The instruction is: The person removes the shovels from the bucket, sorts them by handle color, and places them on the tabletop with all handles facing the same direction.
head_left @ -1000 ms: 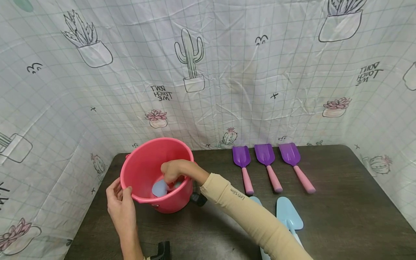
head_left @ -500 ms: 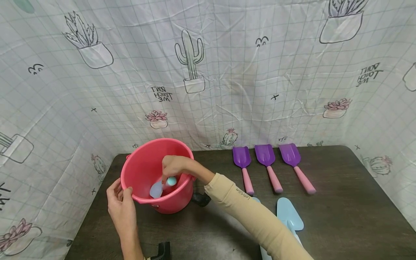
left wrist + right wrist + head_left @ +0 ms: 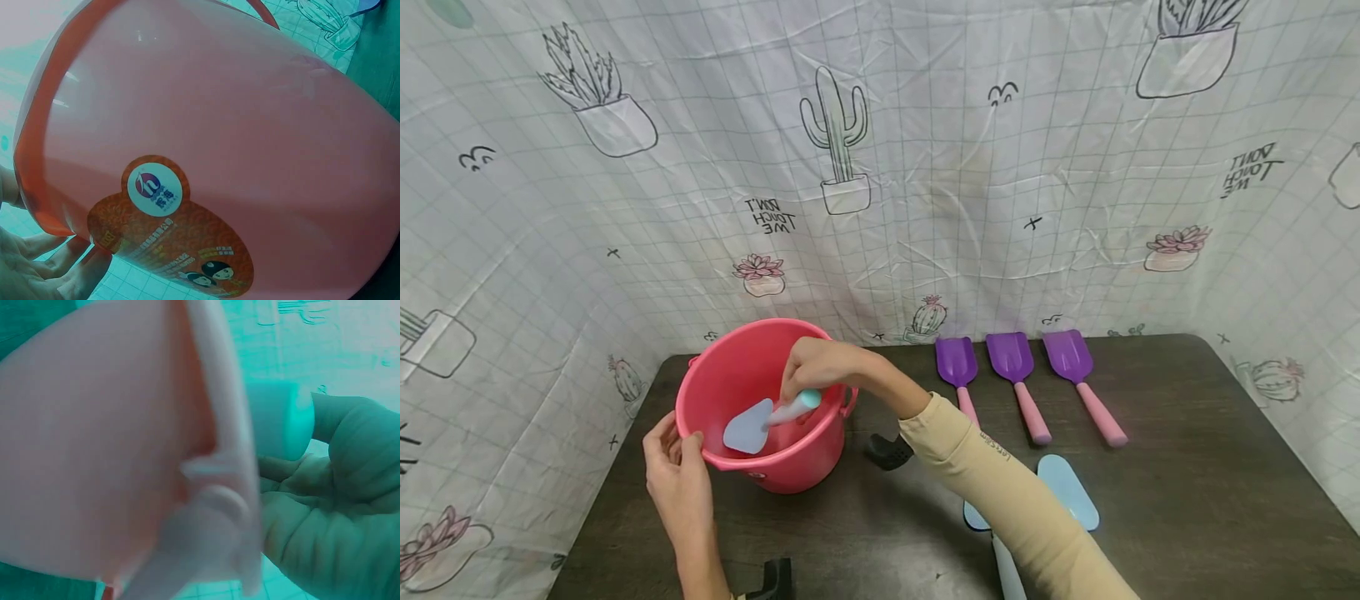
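A pink bucket (image 3: 797, 471) stands at the left of the dark table, tilted in appearance, with its mouth facing up toward me. My left hand (image 3: 679, 479) grips its near-left rim, thumb over the edge and fingers along the outside; the left wrist view shows the bucket's stickered side and those fingers (image 3: 69, 269). Over the mouth, my right hand (image 3: 820, 367) holds a small trowel by its pale handle. The trowel's light blue blade (image 3: 748, 427) points left inside the bucket. In the right wrist view its teal handle end (image 3: 300, 422) shows past the rim; the fingertips are mostly hidden.
Three purple shovels (image 3: 1011, 358) with pink handles lie in a row at the back right. Nearer are two light blue trowels (image 3: 1067, 492), partly covered by my right sleeve (image 3: 992, 483). A patterned curtain (image 3: 925, 167) hangs behind the table.
My right hand has risen and shifted right, lifting the trowel from low in the bucket toward its rim. The left hand keeps its hold on the rim.
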Motion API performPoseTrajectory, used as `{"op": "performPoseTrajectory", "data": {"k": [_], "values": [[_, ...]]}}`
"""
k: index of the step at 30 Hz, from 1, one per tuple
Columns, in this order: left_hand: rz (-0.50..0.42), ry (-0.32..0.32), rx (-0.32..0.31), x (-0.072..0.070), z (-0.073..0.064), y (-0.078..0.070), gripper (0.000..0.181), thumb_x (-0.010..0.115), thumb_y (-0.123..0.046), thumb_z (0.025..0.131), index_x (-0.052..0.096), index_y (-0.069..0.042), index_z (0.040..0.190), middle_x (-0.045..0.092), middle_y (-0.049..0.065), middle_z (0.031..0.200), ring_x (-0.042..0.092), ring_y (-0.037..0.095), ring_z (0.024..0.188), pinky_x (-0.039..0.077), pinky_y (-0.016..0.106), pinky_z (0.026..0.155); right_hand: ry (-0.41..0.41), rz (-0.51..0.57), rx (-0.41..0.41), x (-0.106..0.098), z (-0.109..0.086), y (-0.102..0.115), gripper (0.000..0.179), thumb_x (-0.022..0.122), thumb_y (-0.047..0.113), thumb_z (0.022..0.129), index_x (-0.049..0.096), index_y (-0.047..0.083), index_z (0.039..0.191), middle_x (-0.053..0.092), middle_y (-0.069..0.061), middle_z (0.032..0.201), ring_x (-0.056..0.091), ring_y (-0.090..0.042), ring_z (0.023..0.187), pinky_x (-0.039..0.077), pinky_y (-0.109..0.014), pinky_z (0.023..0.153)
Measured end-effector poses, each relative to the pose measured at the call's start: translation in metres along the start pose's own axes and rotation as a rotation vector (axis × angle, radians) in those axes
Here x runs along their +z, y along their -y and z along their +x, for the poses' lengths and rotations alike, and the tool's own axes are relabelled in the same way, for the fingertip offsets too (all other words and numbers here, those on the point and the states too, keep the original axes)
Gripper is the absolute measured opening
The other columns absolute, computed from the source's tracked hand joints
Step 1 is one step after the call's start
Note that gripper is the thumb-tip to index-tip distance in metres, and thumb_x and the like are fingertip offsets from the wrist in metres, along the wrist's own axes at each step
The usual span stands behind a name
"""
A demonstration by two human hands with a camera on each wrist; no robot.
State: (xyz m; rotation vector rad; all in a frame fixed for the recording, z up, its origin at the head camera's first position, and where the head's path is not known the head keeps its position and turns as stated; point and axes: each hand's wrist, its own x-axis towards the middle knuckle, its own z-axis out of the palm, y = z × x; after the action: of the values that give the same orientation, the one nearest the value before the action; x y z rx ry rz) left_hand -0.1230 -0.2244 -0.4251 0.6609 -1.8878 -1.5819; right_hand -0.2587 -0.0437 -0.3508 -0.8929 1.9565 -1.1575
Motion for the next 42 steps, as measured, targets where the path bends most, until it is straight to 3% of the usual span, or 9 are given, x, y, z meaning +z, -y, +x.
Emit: {"op": "performPoseTrajectory", "data": {"k": [7,13,26,35,42], "values": [[0.003,-0.007,-0.01,0.0,0.0,0.0,0.048,0.052,-0.012,0.1,0.05,-0.001,0.147,0.056,0.016,0.138,0.054,0.01,0.107,0.045,0.006,0.077,-0.035,0.05,0.0,-0.009,-0.012,0.0,0.015,0.066,0.001,0.09,0.079,-0.006,0.091,0.067,-0.002,0.068,0.06,-0.012,0.061,0.048,-0.021,0.059],[0.006,-0.008,-0.016,0.0,-0.001,0.0,0.048,0.051,-0.012,0.1,0.05,-0.001,0.147,0.056,0.016,0.139,0.053,0.011,0.108,0.045,0.007,0.077,-0.053,0.223,0.031,-0.013,-0.02,-0.001,0.018,0.062,-0.001,0.094,0.076,-0.011,0.1,0.075,-0.015,0.082,0.075,-0.02,0.072,0.056,-0.023,0.066],[0.02,-0.002,-0.016,0.001,0.0,0.0,0.048,0.051,-0.013,0.101,0.049,-0.002,0.148,0.055,0.015,0.141,0.053,0.011,0.11,0.045,0.007,0.078,-0.142,0.505,0.006,-0.024,-0.044,-0.01,0.03,0.06,0.001,0.096,0.068,-0.02,0.116,0.074,-0.021,0.1,0.076,-0.023,0.079,0.058,-0.042,0.089],[0.029,-0.004,-0.014,0.001,0.0,-0.001,0.048,0.051,-0.013,0.101,0.049,-0.002,0.148,0.055,0.015,0.142,0.052,0.011,0.109,0.044,0.007,0.078,-0.181,0.65,-0.009,-0.021,-0.057,-0.022,0.036,0.06,-0.001,0.094,0.063,-0.019,0.125,0.073,-0.023,0.107,0.075,-0.026,0.088,0.058,-0.038,0.087],[0.029,-0.002,-0.017,0.001,-0.001,-0.001,0.048,0.05,-0.014,0.101,0.049,-0.002,0.148,0.055,0.015,0.141,0.052,0.011,0.109,0.044,0.007,0.078,-0.158,0.705,-0.073,-0.022,-0.073,-0.028,0.042,0.058,-0.001,0.094,0.057,-0.02,0.131,0.072,-0.026,0.111,0.075,-0.029,0.091,0.055,-0.037,0.086]]}}
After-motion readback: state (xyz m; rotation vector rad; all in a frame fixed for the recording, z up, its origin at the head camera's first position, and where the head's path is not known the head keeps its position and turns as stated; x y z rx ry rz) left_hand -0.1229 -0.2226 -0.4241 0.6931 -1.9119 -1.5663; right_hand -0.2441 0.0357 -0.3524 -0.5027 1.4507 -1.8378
